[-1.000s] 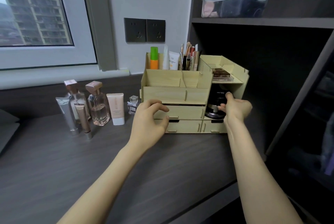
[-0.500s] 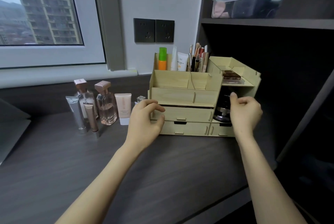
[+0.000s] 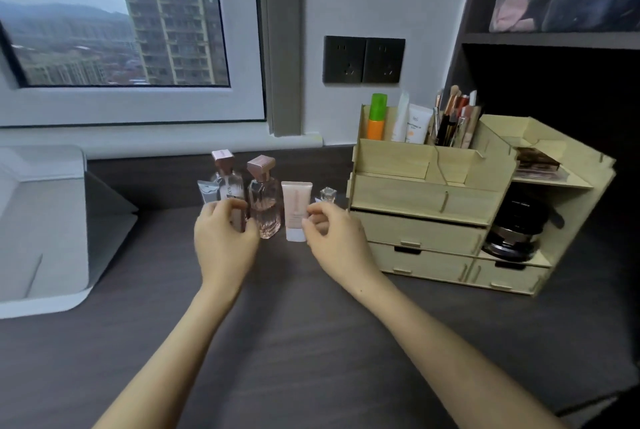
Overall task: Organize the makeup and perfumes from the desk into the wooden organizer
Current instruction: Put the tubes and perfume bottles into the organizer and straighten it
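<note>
The wooden organizer (image 3: 433, 207) stands at the right on the dark desk, with tubes and brushes in its top slots and a black jar (image 3: 516, 234) in its right-hand bay. Left of it stand two pink-capped perfume bottles (image 3: 265, 207), a silver tube (image 3: 207, 191), a small rose tube (image 3: 239, 219), a pale cream tube (image 3: 296, 214) and a tiny clear bottle (image 3: 327, 194). My left hand (image 3: 225, 241) curls around the small rose tube, fingers apart. My right hand (image 3: 334, 241) hovers with its fingertips at the cream tube and the tiny bottle, holding nothing.
A grey folded stand or tablet cover (image 3: 45, 220) sits at the left of the desk (image 3: 311, 342). The window sill and two wall sockets (image 3: 363, 59) are behind. A dark shelf unit at the right carries a lidded plastic box (image 3: 571, 2).
Both hands have left the organizer and moved left to the row of bottles and tubes. The view has turned left with them.
</note>
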